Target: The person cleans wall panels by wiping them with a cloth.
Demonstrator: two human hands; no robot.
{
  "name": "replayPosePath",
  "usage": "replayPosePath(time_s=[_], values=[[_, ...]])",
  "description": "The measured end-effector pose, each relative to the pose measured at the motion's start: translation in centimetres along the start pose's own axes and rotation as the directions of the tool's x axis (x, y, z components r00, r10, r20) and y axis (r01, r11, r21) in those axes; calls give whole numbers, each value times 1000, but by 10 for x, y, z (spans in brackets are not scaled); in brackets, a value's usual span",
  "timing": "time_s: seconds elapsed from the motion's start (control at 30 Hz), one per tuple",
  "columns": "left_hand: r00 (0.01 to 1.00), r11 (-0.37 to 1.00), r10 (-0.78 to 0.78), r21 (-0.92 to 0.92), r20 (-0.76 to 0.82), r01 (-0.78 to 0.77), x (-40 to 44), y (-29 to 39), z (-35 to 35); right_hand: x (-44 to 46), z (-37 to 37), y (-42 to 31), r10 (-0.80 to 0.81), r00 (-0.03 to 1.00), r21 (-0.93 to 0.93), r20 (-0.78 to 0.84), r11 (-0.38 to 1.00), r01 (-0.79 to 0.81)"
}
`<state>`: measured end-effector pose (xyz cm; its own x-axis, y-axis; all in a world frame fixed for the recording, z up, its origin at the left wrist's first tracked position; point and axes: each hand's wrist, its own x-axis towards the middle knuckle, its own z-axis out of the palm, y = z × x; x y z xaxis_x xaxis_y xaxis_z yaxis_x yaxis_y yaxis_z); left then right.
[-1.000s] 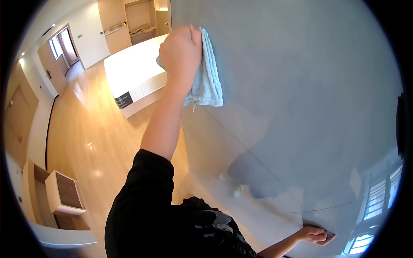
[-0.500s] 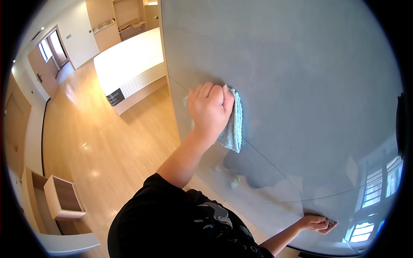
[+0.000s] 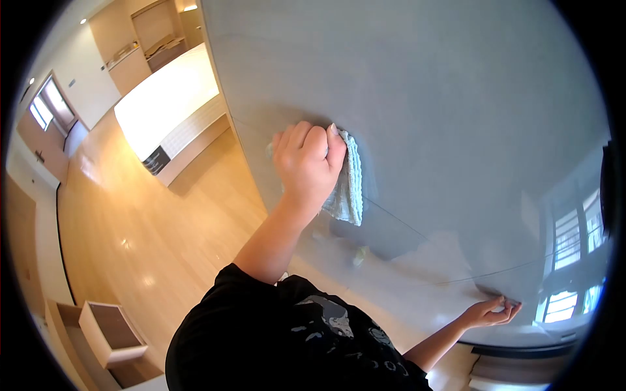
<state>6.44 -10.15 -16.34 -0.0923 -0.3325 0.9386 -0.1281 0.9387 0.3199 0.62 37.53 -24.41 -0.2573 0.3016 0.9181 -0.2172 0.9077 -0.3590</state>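
A folded pale blue-green cloth (image 3: 352, 186) lies against the glossy grey wall panel (image 3: 443, 130). Wrapped over it, my left hand (image 3: 306, 159) grips the cloth and presses it to the surface, with its lower corner hanging out beside the wrist. Lower down on the right, my right hand (image 3: 492, 311) is close to the same panel, fingers curled in. What it holds, if anything, is hidden. Its reflection shows in the shiny surface.
Left of the panel's edge stretches a wooden floor (image 3: 163, 228). A white mattress (image 3: 169, 98) on a bed base stands beyond it. An open drawer unit (image 3: 114, 332) is at lower left, and a door (image 3: 45, 140) at far left.
The view has turned, so the bed and panel edge sit further left. My left hand stays on the panel with the cloth; my right hand appears higher in view.
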Motion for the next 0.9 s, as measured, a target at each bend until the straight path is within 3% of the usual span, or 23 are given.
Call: replayPosePath(time_s=[0.1,0.13,0.2,0.27,0.3,0.37,0.43,0.5,0.53,0.67,0.9], values=[[995,988,96,-123,-15,-97,-6,3,-7,-28,-16,-15,17,999,82,36,996,-20],[992,971,126,-203,-9,-125,-19,19,-13,-40,-32,-19,-73,994,142,75,988,62],[976,911,213,-369,41,-183,-52,56,-23,-67,-49,-22,-119,968,541,219,841,-19],[951,833,286,-520,116,-187,-71,98,-21,-83,-58,-59,-121,898,677,423,701,-224],[933,796,322,-580,162,-174,-80,114,-21,-83,-56,-78,-102,831,683,547,628,-372],[924,786,317,-604,214,-130,-106,132,-22,-79,-41,-96,-215,644,645,734,518,-562],[901,738,347,-669,262,-89,-138,158,-13,-75,-26,-86,-270,476,534,837,596,-600],[878,709,376,-702,298,-65,-172,187,3,-77,-16,-44,-327,348,473,878,696,-540],[860,697,398,-715,320,-56,-188,202,11,-75,-14,-28,-360,418,539,834,690,-483],[799,653,472,-756,373,-33,-236,236,21,-99,-25,16,-294,518,567,803,645,-512],[694,581,557,-811,456,67,-271,229,22,-142,-45,26,-60,508,417,859,658,-627]])
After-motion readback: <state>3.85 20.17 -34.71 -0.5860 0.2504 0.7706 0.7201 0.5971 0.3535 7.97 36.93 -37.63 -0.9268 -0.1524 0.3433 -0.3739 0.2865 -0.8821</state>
